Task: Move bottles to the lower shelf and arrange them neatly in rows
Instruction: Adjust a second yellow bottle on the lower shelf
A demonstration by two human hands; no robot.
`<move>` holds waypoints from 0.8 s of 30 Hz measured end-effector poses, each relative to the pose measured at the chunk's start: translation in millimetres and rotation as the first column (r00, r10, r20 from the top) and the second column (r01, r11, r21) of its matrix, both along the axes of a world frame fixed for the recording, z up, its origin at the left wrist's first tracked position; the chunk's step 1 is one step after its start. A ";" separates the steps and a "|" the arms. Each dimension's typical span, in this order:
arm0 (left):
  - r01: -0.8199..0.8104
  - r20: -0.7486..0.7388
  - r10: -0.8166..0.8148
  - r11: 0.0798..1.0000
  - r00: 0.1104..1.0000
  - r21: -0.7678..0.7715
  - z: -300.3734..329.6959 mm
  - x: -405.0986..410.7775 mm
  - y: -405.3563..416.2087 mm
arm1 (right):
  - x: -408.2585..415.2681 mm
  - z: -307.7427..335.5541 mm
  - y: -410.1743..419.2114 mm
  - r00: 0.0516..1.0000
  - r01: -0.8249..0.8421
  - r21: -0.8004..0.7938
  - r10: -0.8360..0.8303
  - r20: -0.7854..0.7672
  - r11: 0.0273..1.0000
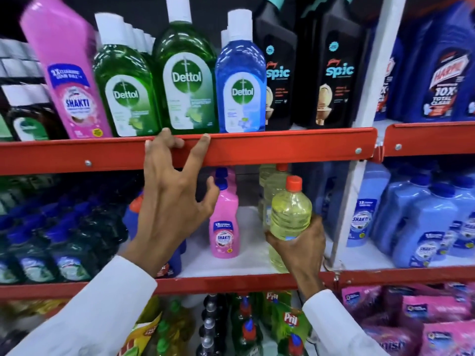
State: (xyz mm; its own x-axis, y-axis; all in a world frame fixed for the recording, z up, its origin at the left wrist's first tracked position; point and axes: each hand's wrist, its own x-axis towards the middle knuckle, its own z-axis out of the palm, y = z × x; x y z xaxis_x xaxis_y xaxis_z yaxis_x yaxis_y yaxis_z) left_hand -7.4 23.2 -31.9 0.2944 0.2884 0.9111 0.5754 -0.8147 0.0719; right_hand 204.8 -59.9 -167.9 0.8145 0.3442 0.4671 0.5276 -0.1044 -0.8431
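Note:
My right hand grips a clear bottle of pale yellow liquid with an orange cap, upright over the white lower shelf. More yellow bottles stand behind it. A pink Shakti bottle stands to its left on the same shelf. My left hand is raised with fingers spread, its fingertips against the red rail of the upper shelf, holding nothing. On the upper shelf stand a tilted pink Shakti bottle, green Dettol bottles and a blue Dettol bottle.
Black Spic bottles and blue Harpic bottles fill the upper right. Dark bottles crowd the lower shelf's left; light blue Shakti jugs stand beyond a white upright post. Pril bottles and pink packs sit below.

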 end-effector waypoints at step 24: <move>-0.134 0.065 0.130 0.990 0.989 0.052 0.6 -93.8 37.2 | -148.4 164.5 5.5 0.766 -0.319 0.294 0.063 0.640 0.901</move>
State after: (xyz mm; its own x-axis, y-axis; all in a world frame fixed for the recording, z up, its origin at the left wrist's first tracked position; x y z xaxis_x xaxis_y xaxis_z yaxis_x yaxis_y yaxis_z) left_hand -101.2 60.4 -31.3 0.2002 0.2693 0.9420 0.6740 -0.7357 0.0670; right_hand 56.4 -54.4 -3.4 0.2536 0.1609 0.9538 0.9079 0.3006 -0.2921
